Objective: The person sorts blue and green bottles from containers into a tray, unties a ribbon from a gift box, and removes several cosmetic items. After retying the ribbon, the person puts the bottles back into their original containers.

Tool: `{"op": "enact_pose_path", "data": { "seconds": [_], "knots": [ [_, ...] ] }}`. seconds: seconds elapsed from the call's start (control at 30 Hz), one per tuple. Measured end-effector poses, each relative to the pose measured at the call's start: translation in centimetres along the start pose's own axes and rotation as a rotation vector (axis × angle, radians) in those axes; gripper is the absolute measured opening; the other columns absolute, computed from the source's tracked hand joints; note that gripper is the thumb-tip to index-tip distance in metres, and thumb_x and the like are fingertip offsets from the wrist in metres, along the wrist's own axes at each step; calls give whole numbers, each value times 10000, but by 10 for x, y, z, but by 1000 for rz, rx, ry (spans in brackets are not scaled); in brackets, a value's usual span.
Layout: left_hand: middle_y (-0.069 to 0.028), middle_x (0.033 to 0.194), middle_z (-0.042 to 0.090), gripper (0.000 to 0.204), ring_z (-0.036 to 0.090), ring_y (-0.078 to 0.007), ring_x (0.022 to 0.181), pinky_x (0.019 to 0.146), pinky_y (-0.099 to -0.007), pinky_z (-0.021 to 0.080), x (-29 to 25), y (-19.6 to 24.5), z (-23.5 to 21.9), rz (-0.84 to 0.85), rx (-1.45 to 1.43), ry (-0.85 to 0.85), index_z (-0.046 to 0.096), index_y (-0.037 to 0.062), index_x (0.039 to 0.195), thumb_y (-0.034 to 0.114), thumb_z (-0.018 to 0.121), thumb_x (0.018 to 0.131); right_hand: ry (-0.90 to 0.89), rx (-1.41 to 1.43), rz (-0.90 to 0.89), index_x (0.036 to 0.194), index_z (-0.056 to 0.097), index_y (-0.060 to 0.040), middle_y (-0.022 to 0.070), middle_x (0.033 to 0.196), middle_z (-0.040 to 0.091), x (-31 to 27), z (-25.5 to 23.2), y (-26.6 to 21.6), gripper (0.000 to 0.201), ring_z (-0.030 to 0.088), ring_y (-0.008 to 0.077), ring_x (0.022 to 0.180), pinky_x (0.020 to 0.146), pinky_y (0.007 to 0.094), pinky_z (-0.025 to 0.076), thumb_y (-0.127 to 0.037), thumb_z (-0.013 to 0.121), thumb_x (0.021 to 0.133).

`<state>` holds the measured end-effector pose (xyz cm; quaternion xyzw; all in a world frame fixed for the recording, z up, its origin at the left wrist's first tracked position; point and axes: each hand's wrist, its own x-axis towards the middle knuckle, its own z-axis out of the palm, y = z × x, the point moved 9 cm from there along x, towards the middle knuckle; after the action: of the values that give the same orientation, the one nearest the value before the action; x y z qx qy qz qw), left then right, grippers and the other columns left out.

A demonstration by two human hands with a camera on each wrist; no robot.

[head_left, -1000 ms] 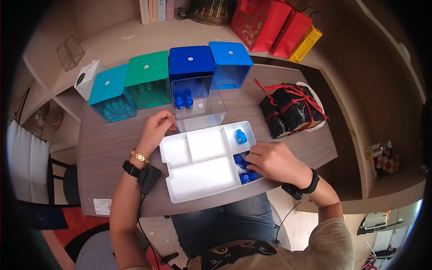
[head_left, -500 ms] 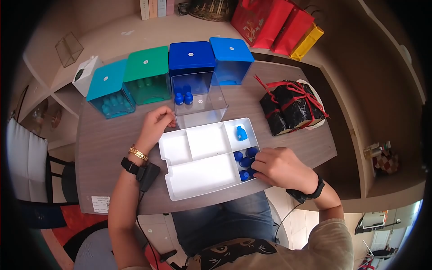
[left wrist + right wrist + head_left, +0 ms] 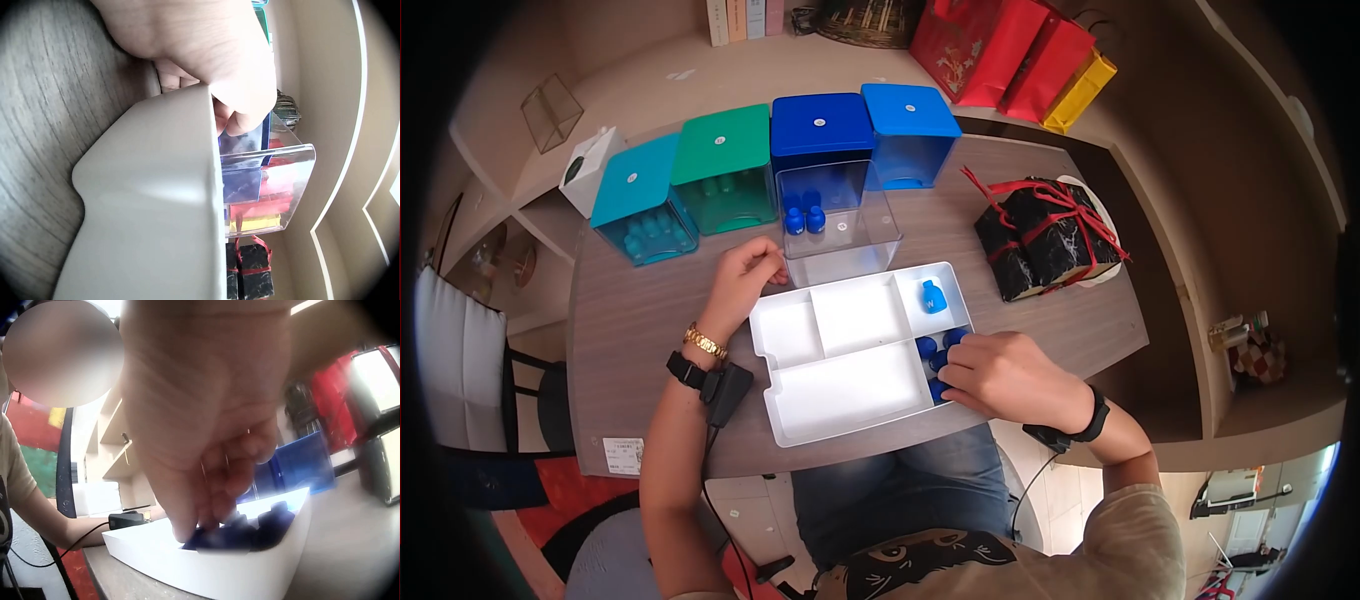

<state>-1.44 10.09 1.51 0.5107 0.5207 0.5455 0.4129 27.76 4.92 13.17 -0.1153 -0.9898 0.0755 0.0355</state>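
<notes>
A white divided tray lies near the table's front. Over its front right compartment, my right hand reaches down and pinches a small dark blue bottle between thumb and fingers. Several more dark blue bottles crowd that compartment, partly covered by the hand. One light blue bottle lies in the back right compartment. My left hand rests with loosely curled fingers between the tray's back left corner and a clear drawer. Two dark blue bottles stand in that drawer, pulled out of the dark blue box.
Beside the dark blue box stand a teal box, a green box and a light blue box. Black marbled blocks tied with red ribbon sit at the right. Red bags stand on the back shelf.
My right hand drew slightly toward the front right, then moved back left over the dark blue bottles. The left hand has stayed beside the drawer.
</notes>
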Motion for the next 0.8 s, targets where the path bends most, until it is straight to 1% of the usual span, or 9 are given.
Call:
{"op": "enact_pose_path", "data": {
  "seconds": [0.13, 0.23, 0.33, 0.53, 0.63, 0.73, 0.8],
  "knots": [
    [-43, 832, 685, 132, 674, -113, 781, 738, -265, 556, -1, 0, -1, 3, 2, 13, 636, -16, 918, 86, 590, 988, 33, 8, 14, 908, 689, -60, 66, 817, 599, -1, -1, 6, 181, 641, 262, 788, 672, 371, 542, -155, 782, 784],
    [-41, 832, 685, 129, 674, -112, 782, 736, -264, 555, 0, 0, 0, 3, -6, 4, 636, -15, 921, 86, 590, 988, 57, 64, 65, 926, 695, -65, 68, 829, 608, -5, -5, 16, 188, 646, 263, 802, 680, 371, 544, -158, 783, 789],
    [-40, 834, 686, 127, 674, -113, 781, 737, -263, 554, 0, -1, 0, 4, -9, 4, 637, -15, 923, 83, 588, 988, 49, 85, 66, 940, 705, -71, 69, 842, 623, -6, -7, 16, 198, 651, 266, 808, 688, 379, 546, -165, 788, 787],
    [-37, 848, 689, 131, 671, -107, 794, 747, -259, 555, -2, -2, -2, -1, -6, 12, 647, -12, 931, 88, 593, 994, -27, 65, 7, 963, 710, -64, 77, 859, 657, 2, -4, 5, 215, 666, 275, 799, 691, 386, 551, -177, 792, 800],
    [-32, 858, 691, 140, 664, -100, 794, 753, -256, 555, -1, -5, 1, -13, -60, 11, 653, -9, 933, 101, 602, 1003, 66, 85, -6, 940, 678, -58, 80, 886, 654, 14, -32, 5, 189, 669, 280, 819, 692, 387, 551, -164, 771, 815],
    [-28, 864, 691, 152, 658, -94, 786, 750, -254, 556, 0, -8, 1, -28, -78, 3, 656, -9, 927, 111, 610, 1009, 157, 58, -18, 979, 688, -46, 96, 919, 671, 41, -61, 10, 197, 677, 301, 822, 701, 402, 558, -130, 764, 817],
    [-25, 855, 688, 155, 654, -88, 784, 734, -251, 552, 0, -7, 2, -22, -73, -4, 653, -6, 914, 111, 613, 1007, 198, 76, -76, 1030, 678, -21, 129, 990, 685, 72, -75, 12, 228, 689, 343, 889, 720, 427, 563, -84, 747, 822]
  ]
}}
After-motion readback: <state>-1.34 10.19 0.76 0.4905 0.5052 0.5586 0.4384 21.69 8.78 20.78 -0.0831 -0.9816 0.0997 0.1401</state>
